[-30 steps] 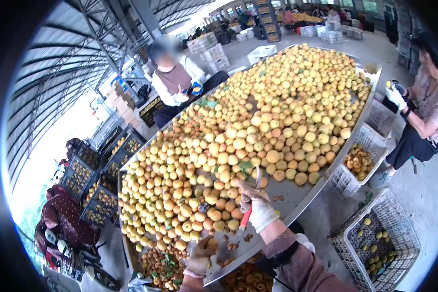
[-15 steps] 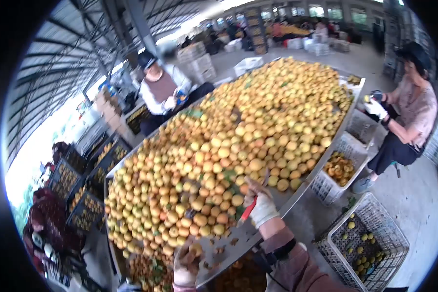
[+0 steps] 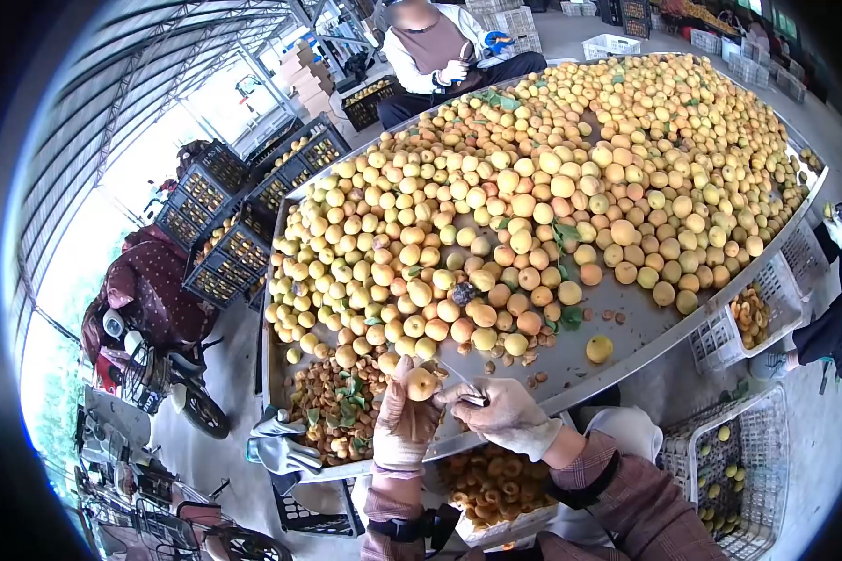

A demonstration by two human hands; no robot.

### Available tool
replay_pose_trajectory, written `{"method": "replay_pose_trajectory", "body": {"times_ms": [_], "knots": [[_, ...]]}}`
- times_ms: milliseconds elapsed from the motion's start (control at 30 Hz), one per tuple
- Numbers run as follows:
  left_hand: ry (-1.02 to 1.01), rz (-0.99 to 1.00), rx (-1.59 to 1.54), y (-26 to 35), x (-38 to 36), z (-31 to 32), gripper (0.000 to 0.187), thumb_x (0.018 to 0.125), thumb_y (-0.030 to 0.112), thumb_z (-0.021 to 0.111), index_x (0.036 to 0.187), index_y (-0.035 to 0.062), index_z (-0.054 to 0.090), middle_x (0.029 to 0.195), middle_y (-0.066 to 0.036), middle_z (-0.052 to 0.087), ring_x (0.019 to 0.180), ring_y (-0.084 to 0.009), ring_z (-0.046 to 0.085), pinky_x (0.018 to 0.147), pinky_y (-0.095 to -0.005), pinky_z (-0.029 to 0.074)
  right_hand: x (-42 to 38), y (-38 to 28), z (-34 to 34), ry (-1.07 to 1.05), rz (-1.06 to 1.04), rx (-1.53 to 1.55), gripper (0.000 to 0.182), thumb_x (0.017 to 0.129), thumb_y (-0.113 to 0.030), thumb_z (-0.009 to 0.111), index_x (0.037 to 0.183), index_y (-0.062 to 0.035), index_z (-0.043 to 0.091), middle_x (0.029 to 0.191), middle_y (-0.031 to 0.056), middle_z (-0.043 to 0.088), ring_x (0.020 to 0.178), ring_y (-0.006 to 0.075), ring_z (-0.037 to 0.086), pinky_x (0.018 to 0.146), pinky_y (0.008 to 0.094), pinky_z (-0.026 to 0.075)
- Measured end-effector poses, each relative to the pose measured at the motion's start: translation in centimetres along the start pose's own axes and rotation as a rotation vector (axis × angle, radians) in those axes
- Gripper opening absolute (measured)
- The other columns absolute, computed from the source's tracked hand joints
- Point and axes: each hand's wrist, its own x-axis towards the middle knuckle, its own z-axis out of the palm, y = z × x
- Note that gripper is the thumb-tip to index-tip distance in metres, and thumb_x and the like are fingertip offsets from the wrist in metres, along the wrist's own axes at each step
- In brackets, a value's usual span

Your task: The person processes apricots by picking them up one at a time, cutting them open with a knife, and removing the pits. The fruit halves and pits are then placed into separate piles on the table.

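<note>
Both my hands are close together over the near edge of a metal table (image 3: pixel 631 327) heaped with apricots (image 3: pixel 533 178). My left hand (image 3: pixel 402 425), gloved, is closed round a single apricot (image 3: pixel 421 384) held up at its fingertips. A knife (image 3: pixel 462 380) is gripped in my gloved right hand (image 3: pixel 513 418), its thin blade pointing up and left beside that apricot. Left of my hands lies a pile of brown pits and green leaves (image 3: pixel 337 407). Under the table edge, a crate of opened apricots (image 3: pixel 496 486) shows below my wrists.
A pair of gloves (image 3: pixel 285 449) lies at the table's left corner. White crates (image 3: pixel 734 458) stand on the right, near a partly visible person (image 3: pixel 833 309). Across the table sits another person (image 3: pixel 435 51). Black crates of fruit (image 3: pixel 225 206) and parked vehicles (image 3: pixel 173 374) are left.
My view has swung right and down. My right hand has come from over the fruit to beside my left hand, which now holds the apricot up near the knife.
</note>
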Motion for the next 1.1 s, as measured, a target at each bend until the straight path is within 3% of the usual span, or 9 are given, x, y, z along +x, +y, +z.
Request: {"method": "replay_pose_trajectory", "body": {"times_ms": [133,200,433,567,633,767,833,967,1100], "knots": [[-0.072,0.058,0.159,-0.2,0.1,0.4,0.06,0.084,0.008,0.067,0.138,0.005,0.041,0.129,-0.015,0.052,0.115,-0.0305,0.054,0.092,-0.0461,0.052,0.0,0.9,0.6,0.022,0.016,0.052,0.016,0.089,-0.009,0.061,0.104,-0.0033,0.066,0.078,-0.0032,0.06,0.057,0.0014,0.047,0.049,0.0179,0.036],[-0.074,0.074,0.189,-0.1,-0.1,1.1,0.063,0.083,0.007,0.067,0.14,0.006,0.039,0.129,-0.015,0.052,0.115,-0.0308,0.054,0.093,-0.0469,0.052,-0.2,0.4,0.7,-0.002,0.054,-0.074,0.02,0.084,-0.019,0.065,0.1,-0.0078,0.068,0.09,0.0112,0.069,0.079,0.0197,0.067,0.073,0.0291,0.05],[-0.117,0.144,0.277,0.1,-0.3,1.9,0.075,0.079,0.0,0.067,0.144,0.008,0.032,0.129,-0.015,0.052,0.119,-0.0318,0.051,0.09,-0.0418,0.055,0.2,0.8,1.2,0.0,0.072,-0.166,0.02,0.083,-0.021,0.064,0.097,-0.0076,0.068,0.083,0.0124,0.068,0.072,0.0235,0.065,0.069,0.0309,0.05],[-0.095,0.138,0.346,0.2,-0.6,2.7,0.078,0.078,-0.005,0.064,0.146,0.0102,0.029,0.129,-0.015,0.052,0.116,-0.029,0.053,0.088,-0.0393,0.055,0.4,0.7,1.2,-0.035,0.011,-0.205,0.016,0.087,-0.014,0.061,0.101,-0.0074,0.066,0.068,-0.0028,0.058,0.061,0.0028,0.05,0.054,0.0207,0.042],[-0.138,0.116,0.489,0.4,-0.8,2.8,0.082,0.075,-0.014,0.06,0.147,0.0119,0.028,0.129,-0.015,0.052,0.114,-0.0263,0.055,0.087,-0.035,0.054,0.3,0.1,1.3,-0.013,0.078,-0.343,0.025,0.083,-0.026,0.062,0.097,-0.0057,0.066,0.079,0.0183,0.065,0.072,0.0345,0.063,0.067,0.038,0.05],[-0.146,0.092,0.632,0.5,-0.5,3.4,0.089,0.07,-0.023,0.055,0.147,0.0131,0.029,0.129,-0.014,0.052,0.11,-0.0215,0.056,0.087,-0.0327,0.052,1.0,2.4,1.2,0.023,0.032,-0.452,0.026,0.083,-0.027,0.062,0.098,-0.0061,0.065,0.078,0.02,0.064,0.074,0.0384,0.062,0.066,0.0412,0.05],[-0.174,0.132,0.615,0.4,-0.3,3.7,0.081,0.074,-0.017,0.061,0.145,0.0088,0.031,0.131,-0.013,0.052,0.109,-0.021,0.057,0.089,-0.0323,0.051,1.2,2.2,1.1,0.063,-0.062,-0.418,0.023,0.083,-0.017,0.063,0.102,-0.0046,0.065,0.077,0.0127,0.067,0.07,0.0232,0.065,0.065,0.0316,0.049],[0.009,0.046,0.651,-0.1,-0.9,3.3,0.068,0.073,0.015,0.081,0.131,-0.0008,0.048,0.118,-0.012,0.061,0.108,-0.0224,0.059,0.096,-0.0349,0.047,1.3,0.6,1.2,0.256,-0.245,-0.525,0.02,0.081,-0.021,0.063,0.096,-0.0076,0.065,0.075,0.0182,0.064,0.074,0.0372,0.063,0.063,0.0419,0.05],[0.069,0.124,0.83,-0.3,-1.2,5.2,0.062,0.075,0.009,0.079,0.128,-0.0019,0.049,0.113,-0.011,0.063,0.101,-0.0193,0.062,0.089,-0.0319,0.05,0.9,-0.4,1.6,0.266,-0.312,-0.507,0.018,0.081,-0.019,0.063,0.094,-0.0069,0.065,0.075,0.0183,0.063,0.074,0.0371,0.063,0.062,0.0414,0.05]]}}
